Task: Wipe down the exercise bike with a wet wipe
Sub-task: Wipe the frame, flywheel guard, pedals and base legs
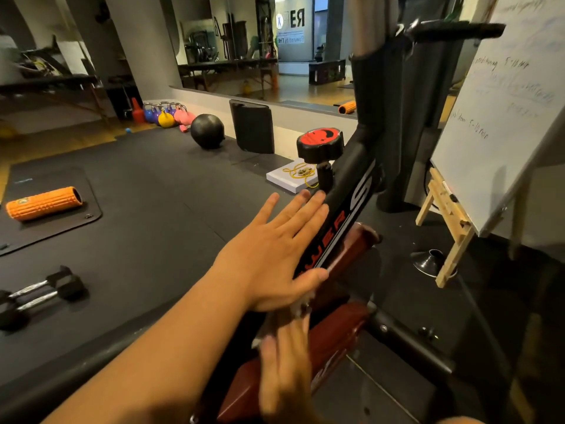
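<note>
The exercise bike stands in front of me, with a black sloping frame tube [345,206] bearing red letters, a dark red cover [333,338] below it and a red-topped knob [319,141]. My left hand [275,252] lies flat on the left side of the tube, fingers straight, thumb against the lower edge. Just below it my right hand [286,362], blurred, presses with flat fingers on a white wet wipe [301,308] against the frame. Only small white bits of the wipe show around the hand.
A whiteboard [501,117] on a wooden easel [449,228] stands close on the right. On the black floor mat to the left lie an orange foam roller [44,203], two dumbbells [39,293], a black ball [208,131] and coloured kettlebells [166,114]. A white box [290,179] sits beyond the knob.
</note>
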Available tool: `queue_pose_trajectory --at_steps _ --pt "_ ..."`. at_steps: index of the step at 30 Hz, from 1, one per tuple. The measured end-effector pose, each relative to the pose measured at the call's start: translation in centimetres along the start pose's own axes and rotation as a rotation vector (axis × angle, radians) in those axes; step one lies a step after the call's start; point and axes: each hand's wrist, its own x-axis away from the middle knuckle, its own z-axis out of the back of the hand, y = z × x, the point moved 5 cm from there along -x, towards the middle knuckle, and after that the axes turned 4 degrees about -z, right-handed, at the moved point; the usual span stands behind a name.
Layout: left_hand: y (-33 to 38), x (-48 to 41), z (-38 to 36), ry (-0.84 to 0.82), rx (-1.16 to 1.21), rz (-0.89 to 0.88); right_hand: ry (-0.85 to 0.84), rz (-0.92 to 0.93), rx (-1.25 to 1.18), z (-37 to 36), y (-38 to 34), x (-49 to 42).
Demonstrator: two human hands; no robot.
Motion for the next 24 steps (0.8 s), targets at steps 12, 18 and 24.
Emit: queue_pose_trajectory --at_steps 12,18,24 --pt "-0.3 -0.2 -0.1 0.023 0.081 -0.011 0.096 -0.094 -0.193 2.8 -0.2 -5.5" --pt "-0.4 -0.3 -0.4 0.030 0.035 -0.014 0.101 0.007 0.064 3.7 2.5 -6.5" --pt "-0.1 -0.3 -0.6 0.047 -0.036 -0.006 0.431 -0.110 -0.004 10.0 0.7 -22.3"
